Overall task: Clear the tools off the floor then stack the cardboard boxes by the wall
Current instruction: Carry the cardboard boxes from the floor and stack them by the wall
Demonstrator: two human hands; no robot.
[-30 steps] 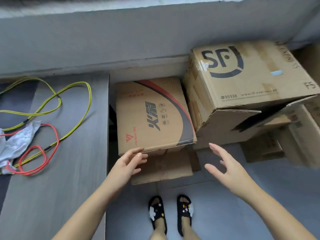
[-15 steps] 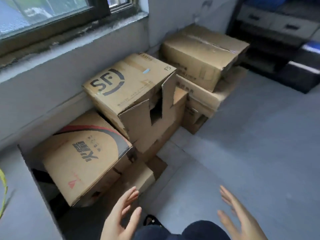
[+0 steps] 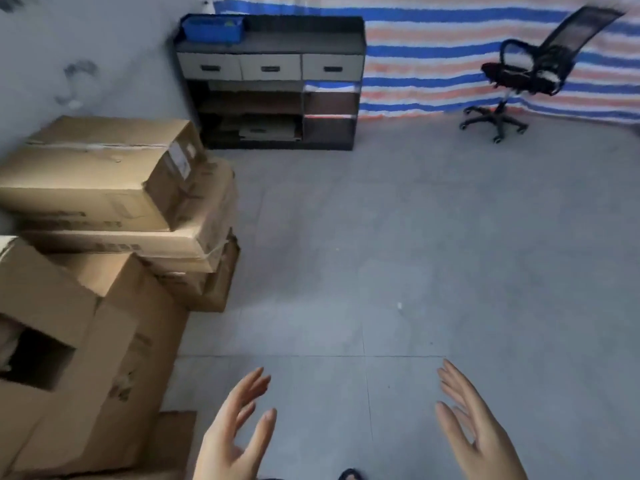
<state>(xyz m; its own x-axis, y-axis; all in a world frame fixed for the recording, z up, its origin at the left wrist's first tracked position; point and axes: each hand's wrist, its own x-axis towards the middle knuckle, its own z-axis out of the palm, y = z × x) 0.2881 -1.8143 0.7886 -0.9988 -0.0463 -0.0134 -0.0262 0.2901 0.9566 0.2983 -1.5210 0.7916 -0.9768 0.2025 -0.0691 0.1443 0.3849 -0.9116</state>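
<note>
Cardboard boxes are piled along the left wall. A long taped box (image 3: 97,168) lies on top of two flatter boxes (image 3: 138,244). Nearer to me stands a big box with open flaps (image 3: 79,358), and a flat piece of cardboard (image 3: 175,441) lies at its foot. My left hand (image 3: 235,434) and my right hand (image 3: 474,424) are both raised in front of me over the bare floor, fingers spread, holding nothing. Neither hand touches a box. No tools are in view.
A dark shelf unit with three grey drawers (image 3: 270,81) stands against the far wall, with a blue bin (image 3: 213,27) on top. A black office chair (image 3: 523,74) stands at the far right before a striped tarp (image 3: 433,64). Grey tiled floor (image 3: 398,254) fills the middle.
My view has swung right, away from the printed boxes and the cables, toward the room. Both hands have come away from the boxes and stay spread and empty.
</note>
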